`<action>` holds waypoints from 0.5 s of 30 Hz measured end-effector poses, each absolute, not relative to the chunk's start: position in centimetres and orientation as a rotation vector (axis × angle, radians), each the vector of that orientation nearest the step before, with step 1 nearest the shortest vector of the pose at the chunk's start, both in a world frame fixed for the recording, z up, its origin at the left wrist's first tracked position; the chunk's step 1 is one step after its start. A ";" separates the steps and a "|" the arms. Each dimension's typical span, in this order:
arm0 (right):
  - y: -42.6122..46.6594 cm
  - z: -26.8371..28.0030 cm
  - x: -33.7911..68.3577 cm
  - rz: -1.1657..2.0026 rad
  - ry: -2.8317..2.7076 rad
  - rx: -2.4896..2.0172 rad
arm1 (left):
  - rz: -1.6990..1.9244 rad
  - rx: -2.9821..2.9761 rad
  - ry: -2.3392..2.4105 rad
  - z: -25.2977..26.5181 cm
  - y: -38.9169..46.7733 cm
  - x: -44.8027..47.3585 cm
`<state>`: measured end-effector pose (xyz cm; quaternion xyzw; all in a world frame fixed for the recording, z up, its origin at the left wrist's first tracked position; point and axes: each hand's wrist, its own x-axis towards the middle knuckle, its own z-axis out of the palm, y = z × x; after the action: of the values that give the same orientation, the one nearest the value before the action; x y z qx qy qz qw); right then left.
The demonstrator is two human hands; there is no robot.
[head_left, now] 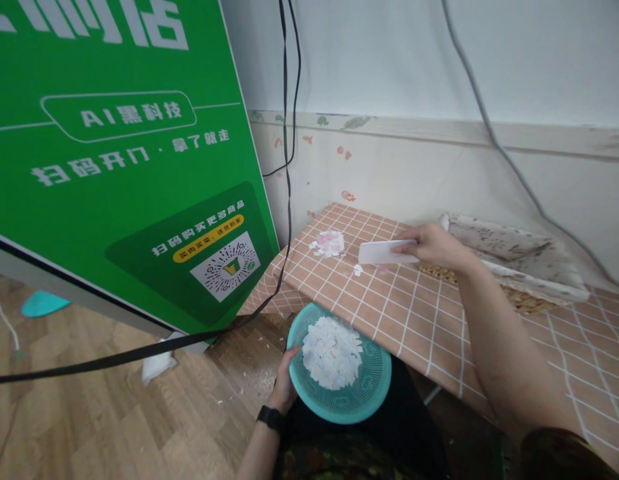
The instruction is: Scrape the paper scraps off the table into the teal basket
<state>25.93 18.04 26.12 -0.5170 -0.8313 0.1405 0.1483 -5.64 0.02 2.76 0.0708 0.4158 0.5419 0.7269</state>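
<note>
My left hand (285,381) grips the rim of a turquoise plastic basket (374,387), which I hold below the table's front edge. Inside the basket lies a heap of torn white paper scraps (332,352). Over the tabletop, my right hand (432,245) is closed on a flat white card (382,252), its free end pointing left. A small pile of white and pinkish paper scraps (329,244) sits on the table left of the card. One loose white scrap (358,270) lies just below the card's left end.
A brown checked cloth covers the table (414,320). Behind my right forearm stands a cloth-lined wicker basket (514,253). A tall green cabinet (139,173) rises at the left, with a black cable (287,200) hanging in front. Scraps litter the wooden floor (89,413).
</note>
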 end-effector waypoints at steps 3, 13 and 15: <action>18.3 25.6 25.3 0.490 -2.401 -1.428 | 1.195 0.151 0.905 2.7 0.0 -5.6; 17.9 26.3 25.9 0.444 -2.423 -1.478 | 1.183 0.115 0.922 3.0 0.1 -5.6; 18.0 26.0 25.5 0.413 -2.379 -1.457 | 1.192 0.119 0.917 3.0 0.1 -5.5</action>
<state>25.47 18.00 26.01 -0.5101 -0.8327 0.1447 0.1599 -5.55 0.07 3.00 0.0539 0.4161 0.5412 0.7287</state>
